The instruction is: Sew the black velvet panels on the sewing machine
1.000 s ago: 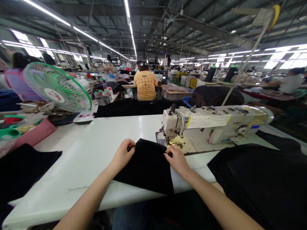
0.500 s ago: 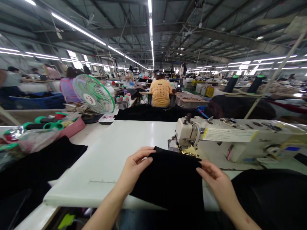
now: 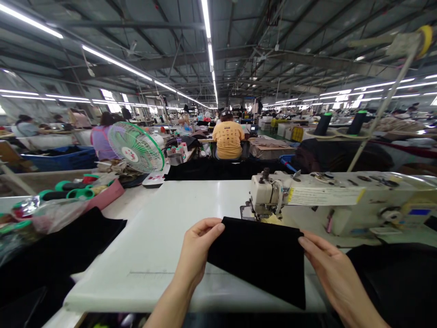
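A piece of black fabric point(image 3: 259, 257) is stretched between my two hands, its top edge held up in front of the sewing machine point(image 3: 269, 196). My left hand point(image 3: 201, 241) pinches the upper left corner between thumb and fingers. At the upper right corner, my right hand point(image 3: 322, 250) grips the cloth the same way. The lower edge slants down to a point at the right, over the white sewing table point(image 3: 164, 237). Behind the fabric, the needle and presser foot area is partly hidden.
Black cloth point(image 3: 61, 246) lies at the left and more black cloth point(image 3: 392, 278) at the right. Green thread spools point(image 3: 80, 193) sit at the left beside a pink strip. A green-rimmed fan point(image 3: 136, 148) stands behind the table. A person in a yellow shirt point(image 3: 228, 139) sits ahead.
The fabric has been lifted and pulled wider, and its lower edge has come up off my lap side. My right hand has moved to the right. The camera view has tilted up slightly.
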Available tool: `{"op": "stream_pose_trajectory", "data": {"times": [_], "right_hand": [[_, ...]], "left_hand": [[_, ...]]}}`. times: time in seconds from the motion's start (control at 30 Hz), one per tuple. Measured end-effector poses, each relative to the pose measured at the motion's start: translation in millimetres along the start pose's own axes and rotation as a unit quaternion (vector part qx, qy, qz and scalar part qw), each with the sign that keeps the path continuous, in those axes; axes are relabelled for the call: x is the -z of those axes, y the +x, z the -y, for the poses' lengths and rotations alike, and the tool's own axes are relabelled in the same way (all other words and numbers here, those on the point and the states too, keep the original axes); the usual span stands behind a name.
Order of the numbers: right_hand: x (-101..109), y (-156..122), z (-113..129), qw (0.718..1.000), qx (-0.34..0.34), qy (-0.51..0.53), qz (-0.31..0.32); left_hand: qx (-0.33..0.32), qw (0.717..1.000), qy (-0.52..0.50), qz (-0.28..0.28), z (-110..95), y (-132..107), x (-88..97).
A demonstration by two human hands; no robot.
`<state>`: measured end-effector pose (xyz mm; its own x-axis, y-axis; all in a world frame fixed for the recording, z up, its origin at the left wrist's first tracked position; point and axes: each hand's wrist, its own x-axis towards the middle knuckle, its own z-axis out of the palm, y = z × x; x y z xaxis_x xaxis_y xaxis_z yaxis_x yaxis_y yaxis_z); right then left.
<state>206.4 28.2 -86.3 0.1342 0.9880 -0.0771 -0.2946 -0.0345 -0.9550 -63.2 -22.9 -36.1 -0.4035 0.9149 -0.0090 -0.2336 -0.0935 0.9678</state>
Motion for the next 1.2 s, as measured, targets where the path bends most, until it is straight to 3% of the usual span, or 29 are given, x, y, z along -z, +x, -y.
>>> {"op": "stream_pose_trajectory", "data": {"times": [0.13, 0.63, 0.87, 1.2], "right_hand": [[1, -1, 3, 1.000, -0.012, 0.020, 0.014], [7, 2, 9, 0.999, 0.014, -0.035, -0.007], [5, -3, 19, 0.994, 0.078, -0.072, 0.008], [-4, -9, 37, 0.995, 0.091, -0.034, 0.034]], "left_hand": [[0.022, 0.999, -0.023, 0.011, -3, -1, -3.6], [-0.055, 0.998, 0.019, -0.014, 3, 5, -8.6], [-0.083, 0.996, 0.010, -0.036, 4, 8, -6.9], [-0.030, 0.996, -0.042, -0.076, -5, 10, -11.5]]}}
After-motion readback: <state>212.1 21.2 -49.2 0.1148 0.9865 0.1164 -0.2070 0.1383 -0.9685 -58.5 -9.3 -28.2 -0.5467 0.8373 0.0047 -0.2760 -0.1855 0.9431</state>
